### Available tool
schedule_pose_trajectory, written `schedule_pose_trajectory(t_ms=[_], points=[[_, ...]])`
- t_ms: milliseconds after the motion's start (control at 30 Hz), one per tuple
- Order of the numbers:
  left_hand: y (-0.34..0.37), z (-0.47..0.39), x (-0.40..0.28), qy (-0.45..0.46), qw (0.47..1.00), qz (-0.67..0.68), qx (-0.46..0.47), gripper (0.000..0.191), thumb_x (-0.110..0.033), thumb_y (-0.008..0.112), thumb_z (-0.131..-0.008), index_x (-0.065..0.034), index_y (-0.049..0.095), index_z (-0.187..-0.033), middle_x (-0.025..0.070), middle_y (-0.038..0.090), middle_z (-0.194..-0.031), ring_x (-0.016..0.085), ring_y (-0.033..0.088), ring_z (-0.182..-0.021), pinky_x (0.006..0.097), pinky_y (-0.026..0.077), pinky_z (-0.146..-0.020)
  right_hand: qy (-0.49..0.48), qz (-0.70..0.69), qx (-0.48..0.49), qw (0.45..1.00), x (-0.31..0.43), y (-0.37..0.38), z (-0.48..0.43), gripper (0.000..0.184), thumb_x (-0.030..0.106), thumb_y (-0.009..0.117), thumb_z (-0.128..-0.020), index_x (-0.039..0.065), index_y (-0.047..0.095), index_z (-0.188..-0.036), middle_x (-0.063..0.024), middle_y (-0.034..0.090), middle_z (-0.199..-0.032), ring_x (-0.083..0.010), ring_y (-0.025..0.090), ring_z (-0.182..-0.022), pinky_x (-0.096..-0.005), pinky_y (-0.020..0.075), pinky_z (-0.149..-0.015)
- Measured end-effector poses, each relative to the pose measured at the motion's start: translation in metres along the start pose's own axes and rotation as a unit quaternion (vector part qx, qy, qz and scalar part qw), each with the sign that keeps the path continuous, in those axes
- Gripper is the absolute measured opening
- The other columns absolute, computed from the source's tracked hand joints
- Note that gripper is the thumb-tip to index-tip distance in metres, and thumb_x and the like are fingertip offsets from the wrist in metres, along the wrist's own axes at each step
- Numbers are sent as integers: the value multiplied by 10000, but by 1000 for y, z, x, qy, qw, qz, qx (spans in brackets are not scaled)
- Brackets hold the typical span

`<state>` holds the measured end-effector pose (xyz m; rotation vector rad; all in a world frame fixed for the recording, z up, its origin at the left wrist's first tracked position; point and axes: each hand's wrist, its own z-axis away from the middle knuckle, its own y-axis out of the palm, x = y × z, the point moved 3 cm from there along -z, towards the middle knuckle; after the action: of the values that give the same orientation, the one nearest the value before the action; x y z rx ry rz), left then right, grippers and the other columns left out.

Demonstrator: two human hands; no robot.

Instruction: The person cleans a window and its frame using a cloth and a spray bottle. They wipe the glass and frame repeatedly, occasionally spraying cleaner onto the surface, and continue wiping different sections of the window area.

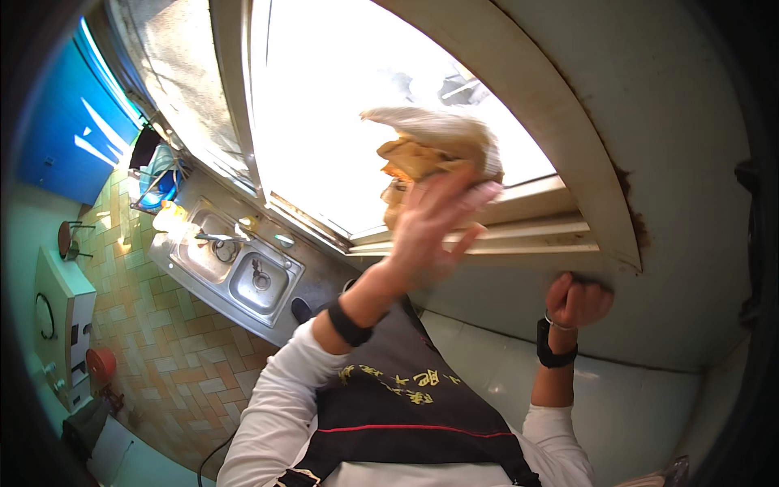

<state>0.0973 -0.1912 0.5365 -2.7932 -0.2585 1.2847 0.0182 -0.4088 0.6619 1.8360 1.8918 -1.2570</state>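
Note:
Up against the bright window (316,109), my left hand (429,228) has its fingers on a yellow-brown and whitish cloth (426,152). Motion blurs both the cloth and the fingers. Part of the cloth is hidden behind my fingers, and I cannot tell whether it touches the pane. Below the window frame, my right hand (578,299) is curled into a fist close to the pale wall (487,286), with nothing visible in it. Dark bands circle both wrists.
To the left, a double-bowl steel sink (268,289) with a tap (219,237) sits in a counter. A yellow bottle (169,216) stands at its far end. Window tracks (487,240) run under the opening. A red bucket (101,363) is on the tiled floor (176,341).

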Motion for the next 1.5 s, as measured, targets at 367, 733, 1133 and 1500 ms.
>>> schedule_pose_trajectory(t_ms=[367,733,1133,1500], points=[[-66,-120,67,22,935,-206,-287,580,-193,506,-948,-107,322,-1491,273,289,-1467,468,332,-1310,573,244,-1099,7,4,-3,1000,-3,2,4,411,191,579,-896,104,356,-562,-61,409,-589,-284,420,-541,-394,328,-502],[-111,-110,163,-40,851,-352,-389,502,-129,476,-946,-123,387,-1440,256,396,-1365,387,411,-1201,525,306,-1031,2,21,22,1000,-2,-4,0,385,183,575,-895,97,384,-572,-70,405,-585,-285,432,-535,-393,367,-514],[-198,-103,37,26,919,-14,-394,394,-188,567,-945,-6,504,-1289,133,561,-1227,218,562,-1091,338,442,-955,19,-11,14,1000,-1,-7,-1,328,172,609,-852,120,424,-586,-72,448,-632,-269,446,-551,-389,395,-531],[3,-69,-103,199,963,-9,-181,364,-146,701,-679,-140,694,-1043,32,544,-933,204,582,-809,339,491,-627,28,-2,29,999,-1,-4,6,293,210,622,-854,137,469,-614,-58,465,-652,-249,454,-558,-379,418,-545]])
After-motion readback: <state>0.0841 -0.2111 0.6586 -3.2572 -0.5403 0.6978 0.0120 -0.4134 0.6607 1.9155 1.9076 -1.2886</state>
